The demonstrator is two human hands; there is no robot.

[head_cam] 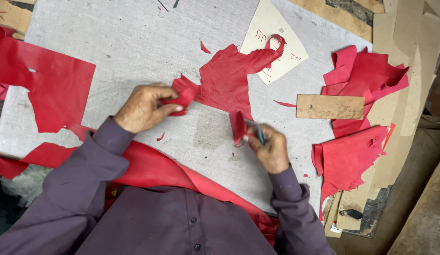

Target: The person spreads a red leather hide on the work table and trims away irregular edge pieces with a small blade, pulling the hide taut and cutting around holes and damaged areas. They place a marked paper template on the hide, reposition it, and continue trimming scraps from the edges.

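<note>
My left hand (pixel 145 107) pinches a crumpled corner of a ragged red leather piece (pixel 224 80) that lies spread on the grey work surface (pixel 135 42). My right hand (pixel 268 147) grips a thin blue-handled tool (pixel 260 134) together with a small red leather scrap (pixel 237 126) that stands up from the surface. The two hands are a short way apart, near the middle of the surface.
A cream paper pattern (pixel 272 33) lies under the far tip of the leather. A brown cardboard rectangle (pixel 329 106) rests on a red leather pile (pixel 366 75) at right. Another big red sheet (pixel 45 82) lies at left. Cardboard sheets (pixel 404 56) line the right edge.
</note>
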